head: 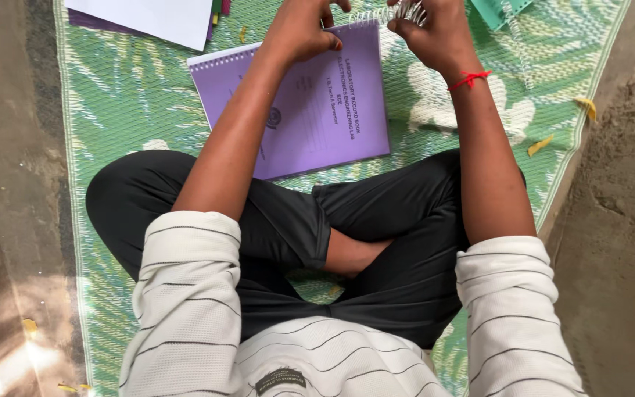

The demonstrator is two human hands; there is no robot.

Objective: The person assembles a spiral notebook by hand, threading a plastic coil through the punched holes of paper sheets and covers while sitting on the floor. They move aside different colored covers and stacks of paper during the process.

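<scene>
A purple spiral-bound book lies on the green woven mat in front of my crossed legs. My left hand presses on the book's top edge, fingers curled over it. My right hand, with a red thread at the wrist, grips a silver wire spiral coil at the book's top right corner. The coil runs along the book's upper edge between the two hands.
White and purple sheets lie at the mat's top left. A teal spiral-bound book sits at the top right. Bare ground borders the mat on both sides, with yellow scraps near the right edge.
</scene>
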